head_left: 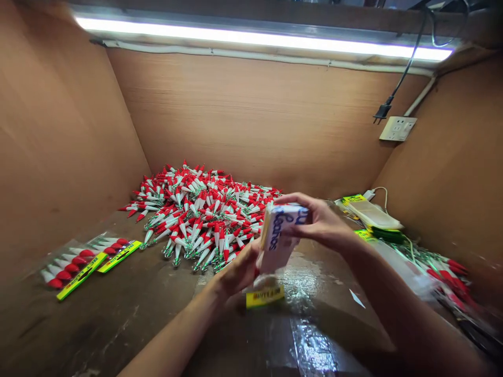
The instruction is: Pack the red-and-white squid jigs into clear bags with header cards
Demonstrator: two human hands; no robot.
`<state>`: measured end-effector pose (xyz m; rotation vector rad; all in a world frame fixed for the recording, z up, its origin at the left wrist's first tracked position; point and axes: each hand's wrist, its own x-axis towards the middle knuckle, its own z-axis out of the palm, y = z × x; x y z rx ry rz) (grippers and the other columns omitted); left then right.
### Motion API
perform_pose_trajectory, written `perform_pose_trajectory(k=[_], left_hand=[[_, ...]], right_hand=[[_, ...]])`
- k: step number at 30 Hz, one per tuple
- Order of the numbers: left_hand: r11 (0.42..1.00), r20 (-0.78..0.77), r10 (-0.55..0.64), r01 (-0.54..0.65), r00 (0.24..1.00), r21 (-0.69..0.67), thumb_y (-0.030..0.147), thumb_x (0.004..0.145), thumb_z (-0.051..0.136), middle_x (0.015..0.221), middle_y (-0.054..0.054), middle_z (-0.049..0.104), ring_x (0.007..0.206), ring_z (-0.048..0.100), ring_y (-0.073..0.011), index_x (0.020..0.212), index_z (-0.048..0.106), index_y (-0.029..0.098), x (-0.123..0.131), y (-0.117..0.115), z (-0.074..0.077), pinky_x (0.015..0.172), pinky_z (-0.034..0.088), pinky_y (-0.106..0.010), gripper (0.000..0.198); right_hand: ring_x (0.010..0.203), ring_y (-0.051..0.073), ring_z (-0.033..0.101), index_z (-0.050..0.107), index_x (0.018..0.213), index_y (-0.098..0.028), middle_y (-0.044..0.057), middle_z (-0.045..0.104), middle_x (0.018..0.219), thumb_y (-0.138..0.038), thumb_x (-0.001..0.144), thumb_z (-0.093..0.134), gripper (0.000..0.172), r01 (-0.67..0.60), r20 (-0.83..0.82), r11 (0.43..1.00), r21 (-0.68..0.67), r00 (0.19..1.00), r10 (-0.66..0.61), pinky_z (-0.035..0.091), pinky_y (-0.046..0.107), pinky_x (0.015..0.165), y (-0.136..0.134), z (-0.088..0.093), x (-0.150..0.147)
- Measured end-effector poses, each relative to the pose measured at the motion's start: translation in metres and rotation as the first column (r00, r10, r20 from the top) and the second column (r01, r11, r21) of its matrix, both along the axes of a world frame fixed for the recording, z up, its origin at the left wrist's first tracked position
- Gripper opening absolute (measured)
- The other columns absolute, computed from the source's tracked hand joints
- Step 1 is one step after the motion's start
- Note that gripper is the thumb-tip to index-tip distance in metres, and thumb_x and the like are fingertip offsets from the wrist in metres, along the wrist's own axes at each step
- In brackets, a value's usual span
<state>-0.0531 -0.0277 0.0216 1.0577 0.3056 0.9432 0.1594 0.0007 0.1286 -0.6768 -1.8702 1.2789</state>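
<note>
My right hand [322, 222] is closed round a small white box-like block [280, 243] with blue lettering, thumb on its face and fingers over its top. At the block's lower left edge is my left hand [242, 267], fingers closed against it and partly hidden. A yellow header label [265, 297] with clear film shows just below the left hand. A bit of red shows by those fingers; I cannot tell whether the labelled packet is held too. Behind the hands lies a big heap of red-and-white fishing lures [204, 214] with green-looking hooks.
Packed lures [80, 262] with yellow labels lie at left. On the right are a stack of labelled bags [371, 212] and more lures [451, 277]. A plug [383, 110] dangles near the wall socket [397, 129]. Board walls [255, 115] enclose the table [157, 314].
</note>
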Motion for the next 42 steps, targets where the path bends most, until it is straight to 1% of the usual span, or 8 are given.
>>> perform_pose_trajectory(k=[5, 10, 15, 22, 29, 35, 39, 42], left_hand=[[0.88, -0.03, 0.463, -0.464, 0.886, -0.107, 0.064, 0.089, 0.06, 0.14, -0.012, 0.058, 0.142, 0.041, -0.0296, 0.141, 0.053, 0.023, -0.001, 0.015, 0.002, 0.118, 0.027, -0.044, 0.066], [0.836, -0.084, 0.543, -0.547, 0.835, -0.037, 0.058, 0.089, 0.064, 0.142, -0.013, 0.057, 0.14, 0.043, -0.0301, 0.149, 0.043, 0.022, -0.002, 0.018, -0.005, 0.116, 0.03, -0.043, 0.072], [0.911, -0.241, 0.391, -0.336, 0.889, 0.238, 0.045, 0.076, 0.082, 0.136, -0.015, 0.06, 0.13, 0.053, -0.0348, 0.149, 0.041, 0.022, 0.001, 0.017, -0.007, 0.108, 0.038, -0.045, 0.086], [0.912, -0.449, 0.2, 0.002, 0.871, 0.41, 0.056, 0.072, 0.082, 0.131, -0.012, 0.061, 0.122, 0.054, -0.0358, 0.135, 0.057, 0.019, -0.013, 0.01, 0.015, 0.106, 0.039, -0.049, 0.077], [0.923, -0.369, -0.044, 0.179, 0.928, 0.34, 0.061, 0.061, 0.085, 0.114, -0.01, 0.064, 0.103, 0.059, -0.0289, 0.133, 0.055, 0.021, -0.001, -0.012, 0.028, 0.092, 0.045, -0.042, 0.087], [0.975, -0.469, 0.131, -0.026, 0.874, 0.223, 0.048, 0.069, 0.081, 0.085, -0.003, 0.061, 0.07, 0.053, -0.015, 0.092, 0.066, 0.016, 0.011, -0.021, 0.029, 0.062, 0.043, -0.026, 0.042], [0.957, -0.479, 0.271, -0.178, 0.835, 0.23, 0.04, 0.071, 0.081, 0.074, -0.001, 0.057, 0.071, 0.054, -0.0167, 0.082, 0.065, 0.015, 0.016, -0.018, 0.025, 0.065, 0.046, -0.029, 0.031], [0.938, -0.416, 0.327, -0.238, 0.849, 0.252, 0.032, 0.069, 0.084, 0.089, -0.004, 0.064, 0.089, 0.058, -0.0239, 0.097, 0.068, 0.016, 0.018, -0.015, 0.019, 0.078, 0.049, -0.034, 0.036]], right_hand=[[0.091, 0.019, 0.066, 0.065, 0.118, -0.021, 0.005, 0.069, 0.108, -0.028, 0.078, 0.08, 0.043, 0.154, 0.034, 0.953, 0.259, 0.985, -0.169, 0.058, 0.03, 0.076, -0.003, 0.008, 0.008], [0.081, 0.017, 0.062, 0.068, 0.108, -0.018, 0.003, 0.069, 0.094, -0.025, 0.083, 0.073, 0.027, 0.243, 0.086, 0.889, 0.387, 0.951, -0.298, 0.053, 0.027, 0.069, 0.012, -0.005, 0.004], [0.079, 0.016, 0.061, 0.067, 0.109, -0.017, 0.002, 0.068, 0.092, -0.025, 0.081, 0.074, 0.03, 0.202, 0.103, 0.931, 0.305, 0.965, -0.243, 0.05, 0.025, 0.067, 0.025, -0.012, 0.008], [0.086, 0.015, 0.063, 0.062, 0.124, -0.019, 0.004, 0.065, 0.107, -0.026, 0.081, 0.079, 0.046, -0.151, 0.076, 0.983, 0.105, 0.987, 0.143, 0.054, 0.025, 0.073, 0.01, 0.001, 0.01], [0.072, 0.013, 0.064, 0.045, 0.144, -0.026, 0.0, 0.066, 0.091, -0.03, 0.084, 0.077, 0.069, -0.345, 0.037, 0.938, -0.017, 0.938, 0.346, 0.057, 0.024, 0.061, -0.004, 0.003, -0.001], [0.13, 0.031, 0.051, 0.027, 0.156, -0.031, 0.011, 0.042, 0.152, -0.044, 0.078, 0.081, 0.096, -0.032, 0.123, 0.975, 0.222, 0.992, 0.005, 0.05, 0.05, 0.105, -0.015, -0.007, -0.021], [0.143, 0.033, 0.035, 0.024, 0.157, -0.03, 0.011, 0.034, 0.157, -0.042, 0.073, 0.085, 0.104, 0.186, 0.142, 0.874, 0.449, 0.951, -0.275, 0.032, 0.055, 0.118, -0.034, -0.01, -0.038], [0.142, 0.03, 0.037, 0.029, 0.154, -0.031, 0.009, 0.04, 0.153, -0.039, 0.077, 0.082, 0.094, 0.217, 0.119, 0.842, 0.494, 0.942, -0.313, 0.031, 0.054, 0.119, -0.039, -0.009, -0.042]])
